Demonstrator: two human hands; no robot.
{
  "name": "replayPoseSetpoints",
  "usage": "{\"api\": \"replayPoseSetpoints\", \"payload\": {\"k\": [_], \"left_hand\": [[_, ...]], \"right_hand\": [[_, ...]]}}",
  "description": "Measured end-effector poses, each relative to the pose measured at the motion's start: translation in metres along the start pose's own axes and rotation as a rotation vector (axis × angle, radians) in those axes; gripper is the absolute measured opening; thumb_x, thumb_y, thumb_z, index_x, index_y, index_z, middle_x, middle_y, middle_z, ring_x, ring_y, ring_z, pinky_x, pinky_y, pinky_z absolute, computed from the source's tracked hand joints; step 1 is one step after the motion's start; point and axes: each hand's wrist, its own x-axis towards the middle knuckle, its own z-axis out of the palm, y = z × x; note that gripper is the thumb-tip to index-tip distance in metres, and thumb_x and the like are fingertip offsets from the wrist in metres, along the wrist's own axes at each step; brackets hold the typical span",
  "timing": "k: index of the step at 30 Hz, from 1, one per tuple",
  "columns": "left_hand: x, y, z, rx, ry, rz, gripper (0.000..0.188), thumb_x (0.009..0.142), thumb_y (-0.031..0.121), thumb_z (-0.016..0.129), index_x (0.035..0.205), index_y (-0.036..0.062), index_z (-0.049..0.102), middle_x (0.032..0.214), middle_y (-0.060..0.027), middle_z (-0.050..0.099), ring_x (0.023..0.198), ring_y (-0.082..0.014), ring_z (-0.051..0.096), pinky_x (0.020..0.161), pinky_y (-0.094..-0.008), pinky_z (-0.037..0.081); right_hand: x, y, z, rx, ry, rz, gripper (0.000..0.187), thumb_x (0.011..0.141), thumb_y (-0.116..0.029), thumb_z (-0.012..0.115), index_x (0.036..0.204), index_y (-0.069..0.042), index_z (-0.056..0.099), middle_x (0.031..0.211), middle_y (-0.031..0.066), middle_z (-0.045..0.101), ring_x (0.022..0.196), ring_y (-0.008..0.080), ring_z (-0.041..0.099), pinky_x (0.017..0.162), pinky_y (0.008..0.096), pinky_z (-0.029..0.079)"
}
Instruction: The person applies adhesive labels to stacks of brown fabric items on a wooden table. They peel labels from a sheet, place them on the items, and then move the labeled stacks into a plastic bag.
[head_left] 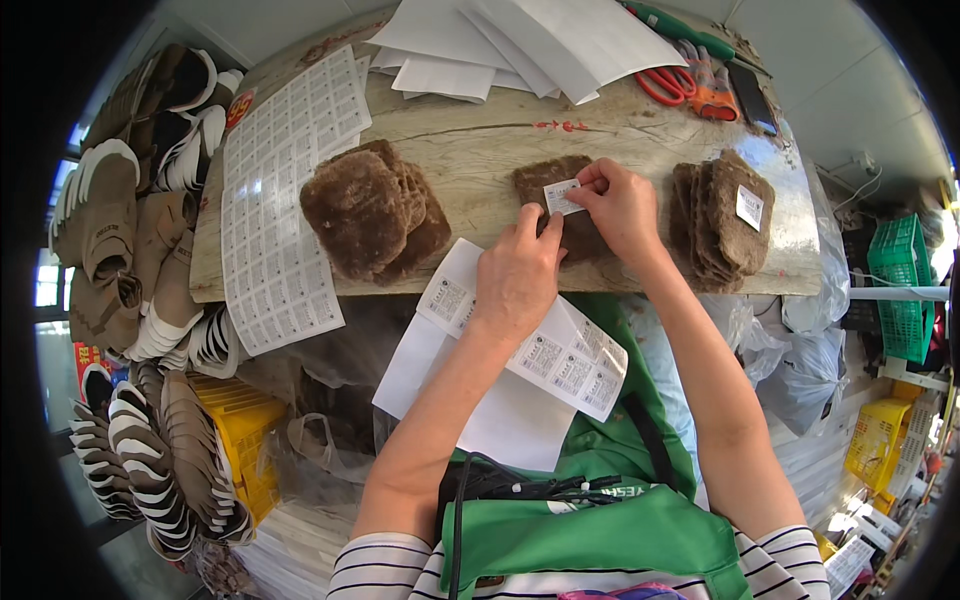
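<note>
A small white printed label (560,197) lies on a brown fuzzy square pad (540,178) near the front edge of the table. My right hand (620,205) pinches the label's right edge between thumb and fingers. At the label's lower left, my left hand (515,265) has its fingertips on the pad, thumb and index finger apart. Both hands hide part of the pad. Beneath my left forearm, a partly used label sheet (570,365) lies on white paper (520,430) over my lap. To the right stands a stack of brown pads (705,225), with a label (749,207) on the end one.
Another pile of brown pads (355,210) is on the left, beside a long label sheet (285,200) overhanging the table. White papers (540,40), red-handled scissors (665,86), a glove (713,95) and a dark phone (752,98) lie farther back. Stacked shoe uppers (105,220) crowd the left side.
</note>
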Motion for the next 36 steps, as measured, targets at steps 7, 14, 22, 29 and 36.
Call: {"api": "replayPoseSetpoints", "payload": {"k": [7, 14, 22, 29, 36], "left_hand": [[0.003, 0.001, -0.001, 0.035, -0.022, 0.042, 0.039, 0.08, 0.007, 0.074, 0.117, 0.0015, 0.063, 0.129, -0.0092, 0.056, 0.106, -0.0308, 0.063, 0.073, -0.043, 0.057], [0.004, -0.003, 0.004, 0.024, -0.044, 0.04, 0.041, 0.081, 0.008, 0.074, 0.119, 0.0014, 0.058, 0.136, -0.0101, 0.053, 0.107, -0.0316, 0.062, 0.076, -0.0435, 0.057], [-0.004, 0.003, -0.015, -0.123, 0.153, 0.07, 0.033, 0.081, 0.006, 0.074, 0.112, 0.0048, 0.061, 0.12, -0.01, 0.059, 0.088, -0.0334, 0.066, 0.07, -0.0422, 0.054], [-0.011, 0.012, -0.037, -0.061, 0.157, 0.089, 0.007, 0.086, 0.014, 0.072, 0.085, 0.0073, 0.07, 0.073, -0.0091, 0.069, 0.066, -0.0297, 0.066, 0.059, -0.0378, 0.049], [-0.011, 0.018, -0.036, -0.01, 0.124, 0.104, 0.014, 0.088, 0.019, 0.071, 0.081, 0.0081, 0.067, 0.065, -0.01, 0.065, 0.06, -0.0303, 0.064, 0.055, -0.0405, 0.048]], "right_hand": [[0.0, -0.005, -0.005, -0.347, 0.144, -0.116, 0.057, 0.068, -0.031, 0.088, 0.111, -0.004, 0.062, 0.086, 0.0088, 0.07, 0.079, 0.0277, 0.069, 0.07, 0.0394, 0.053], [-0.005, -0.001, 0.0, 0.055, 0.155, 0.049, 0.047, 0.071, -0.031, 0.087, 0.103, -0.002, 0.068, 0.078, 0.0071, 0.067, 0.069, 0.0192, 0.064, 0.065, 0.0334, 0.051], [-0.016, -0.016, -0.025, 0.354, 0.129, 0.019, 0.032, 0.083, -0.018, 0.078, 0.103, 0.002, 0.061, 0.079, 0.0111, 0.069, 0.071, 0.0166, 0.064, 0.067, 0.0329, 0.051], [-0.03, 0.002, -0.118, 0.623, 0.411, -0.14, 0.036, 0.092, -0.01, 0.071, 0.12, 0.006, 0.056, 0.1, 0.0105, 0.071, 0.088, 0.0103, 0.065, 0.078, 0.0248, 0.052], [-0.051, 0.034, -0.17, -0.27, 0.708, -0.255, 0.037, 0.084, -0.013, 0.076, 0.118, -0.003, 0.064, 0.104, 0.0135, 0.069, 0.096, 0.0299, 0.067, 0.082, 0.0393, 0.053]]}}
